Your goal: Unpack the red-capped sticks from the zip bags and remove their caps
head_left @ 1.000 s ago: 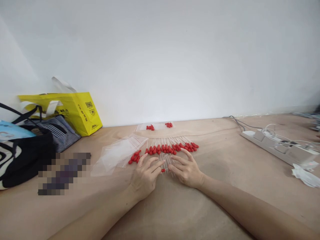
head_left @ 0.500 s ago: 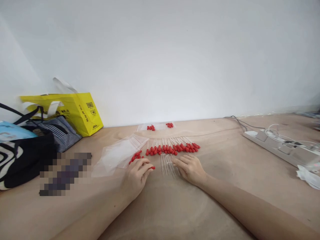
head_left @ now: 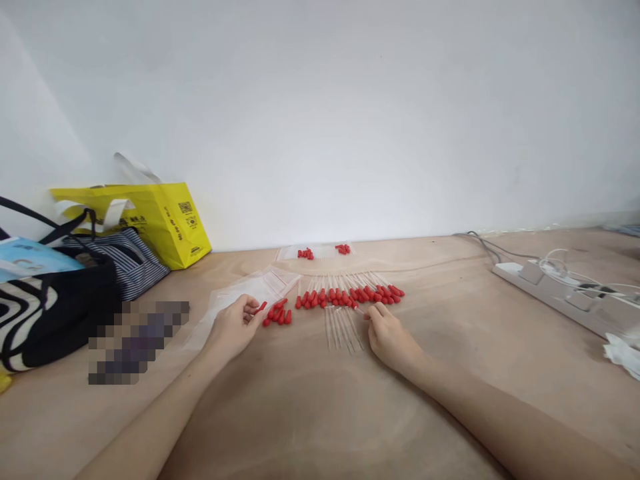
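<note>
My left hand is closed, its fingertips and thumb at a red rubber bulb beside a small pile of loose red bulbs. My right hand is pinched at the upper end of a thin glass dropper tube; its fingers partly hide the tube. Several bare glass tubes lie side by side just left of it, pointing toward me. Beyond them runs a row of droppers with red bulbs, their clear stems fanned toward the wall.
Clear plastic bags lie under and behind my left hand. Farther back, another clear bag carries two small red clusters. A yellow bag, a striped pouch and a black bag stand left. A power strip with cables lies right.
My left hand has moved left and away from me, uncovering the loose red bulbs. My right hand has shifted slightly right, to the tubes' far ends. The view has shifted a little.
</note>
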`<move>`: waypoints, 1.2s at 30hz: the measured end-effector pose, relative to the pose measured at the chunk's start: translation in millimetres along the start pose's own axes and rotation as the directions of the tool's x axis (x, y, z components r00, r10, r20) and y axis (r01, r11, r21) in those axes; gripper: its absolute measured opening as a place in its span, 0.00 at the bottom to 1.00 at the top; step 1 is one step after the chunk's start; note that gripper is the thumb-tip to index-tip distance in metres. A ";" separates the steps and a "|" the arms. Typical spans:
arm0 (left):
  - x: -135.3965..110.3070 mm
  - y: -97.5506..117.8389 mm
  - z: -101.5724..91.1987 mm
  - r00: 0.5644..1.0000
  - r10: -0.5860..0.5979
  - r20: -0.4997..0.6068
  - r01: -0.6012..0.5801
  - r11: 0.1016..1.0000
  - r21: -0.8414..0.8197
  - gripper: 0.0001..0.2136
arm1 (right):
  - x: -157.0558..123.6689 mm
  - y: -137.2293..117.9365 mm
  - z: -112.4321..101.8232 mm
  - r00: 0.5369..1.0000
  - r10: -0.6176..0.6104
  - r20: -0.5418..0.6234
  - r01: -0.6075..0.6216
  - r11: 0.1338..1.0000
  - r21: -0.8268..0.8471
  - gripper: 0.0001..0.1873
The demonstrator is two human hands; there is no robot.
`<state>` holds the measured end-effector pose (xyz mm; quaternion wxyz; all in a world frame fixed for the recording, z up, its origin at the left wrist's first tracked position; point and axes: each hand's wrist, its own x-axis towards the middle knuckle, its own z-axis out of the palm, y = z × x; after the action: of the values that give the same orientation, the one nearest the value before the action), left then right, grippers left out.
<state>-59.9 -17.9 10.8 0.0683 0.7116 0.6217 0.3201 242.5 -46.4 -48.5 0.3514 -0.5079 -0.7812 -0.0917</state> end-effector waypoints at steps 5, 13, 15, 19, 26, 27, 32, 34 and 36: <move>1.6 -2.7 -4.2 0.999 -0.028 0.039 0.026 0.998 0.064 0.10 | 0.2 -5.3 -1.4 0.999 -0.042 0.030 0.039 0.996 0.084 0.12; 3.4 -3.4 -3.7 0.991 -0.042 0.125 0.034 0.998 0.062 0.10 | 1.1 -11.7 -1.4 0.999 -0.047 0.012 0.045 0.989 0.143 0.10; 3.1 0.4 -6.3 0.997 -0.019 0.073 0.009 0.990 0.139 0.10 | 1.0 -13.6 -0.7 0.999 -0.048 0.005 0.046 0.987 0.154 0.10; 0.4 9.6 -8.0 0.999 0.021 -0.030 -0.014 0.976 0.218 0.08 | 2.2 -15.5 -3.3 1.000 -0.028 -0.011 0.030 0.979 0.200 0.12; -4.0 42.4 18.7 0.942 0.335 -0.001 -0.332 0.935 0.121 0.06 | 10.8 3.2 -14.4 0.994 0.057 -0.091 -0.048 0.994 0.099 0.12; -3.1 50.4 24.9 0.930 0.367 0.026 -0.368 0.924 0.104 0.05 | 12.2 7.0 -15.8 0.990 0.066 -0.121 -0.059 0.996 0.061 0.12; 9.4 99.7 60.9 0.831 0.545 0.114 -0.554 0.828 0.084 0.03 | 16.8 24.8 -22.4 0.968 0.190 -0.164 -0.200 0.978 -0.049 0.09; 16.6 119.9 76.2 0.787 0.598 0.152 -0.613 0.786 0.079 0.05 | 17.9 32.0 -24.1 0.958 0.253 -0.133 -0.261 0.964 -0.051 0.09; 23.7 136.9 90.6 0.763 0.624 0.171 -0.640 0.765 0.065 0.10 | 19.1 39.1 -24.9 0.943 0.318 -0.097 -0.322 0.946 -0.034 0.09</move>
<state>104.7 1.6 16.2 -0.0433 0.9028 0.3569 0.2360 282.9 -26.7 -26.2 0.3839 -0.6319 -0.6691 -0.0757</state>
